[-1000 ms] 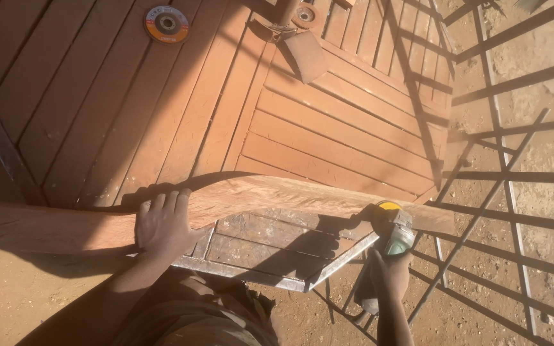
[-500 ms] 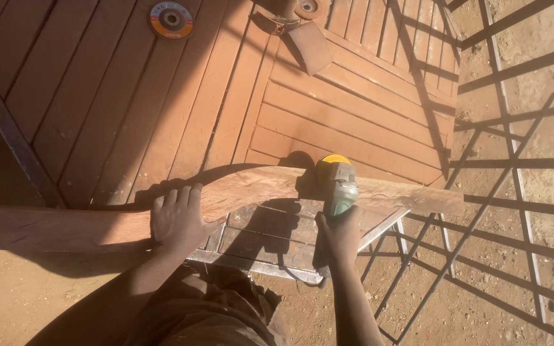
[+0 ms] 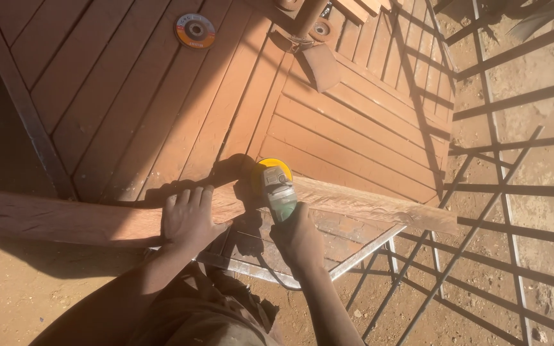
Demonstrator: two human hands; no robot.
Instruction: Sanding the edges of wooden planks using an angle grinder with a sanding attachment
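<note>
1. We note the right hand [image 3: 297, 236] and its angle grinder [image 3: 277, 187] have moved along the plank [image 3: 354, 204] toward the left hand [image 3: 188, 219] since half a second ago; a second ago the grinder sat near the plank's far right end.
2. Right grip: fingers closed fully round the grinder body; its yellow guard sits at the plank's far edge.
3. Left grip: palm flat, fingers spread, pressing the plank down, unchanged.
4. The plank lies across a small metal-framed tabletop [image 3: 360, 255].
5. Beyond the plank: a slatted wooden panel [image 3: 129, 102] carrying a loose grinding disc [image 3: 195, 30].
6. Right of the plank: metal bars [image 3: 482, 192] over dirt.
</note>
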